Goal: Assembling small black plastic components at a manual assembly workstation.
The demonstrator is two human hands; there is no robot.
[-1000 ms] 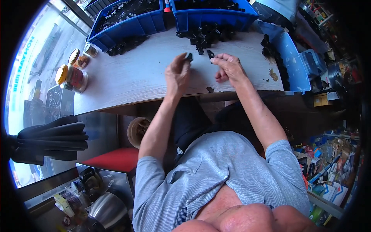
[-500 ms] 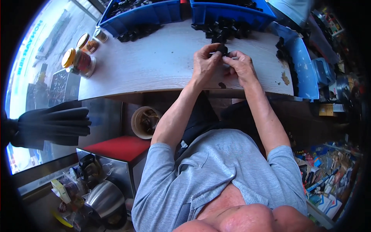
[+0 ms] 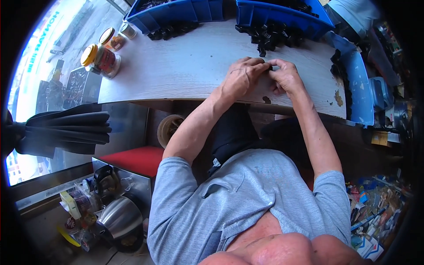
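Between 2 hands [image 3: 242, 77] — black piece [image 3: 270, 68]

L hand [image 3: 242, 78] & R hand [image 3: 286, 77] curled, close tog. ~1 o'clock; L forearm [image 3: 201, 117] runs frm ~8, R forearm [image 3: 310, 121] frm ~4.

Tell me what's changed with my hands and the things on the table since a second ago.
Your left hand moved right to meet your right hand. A small black piece shows between them, mostly hidden; a second ago they were apart, each holding one. I can't tell whether either was let go. The blue bins and jars haven't moved.
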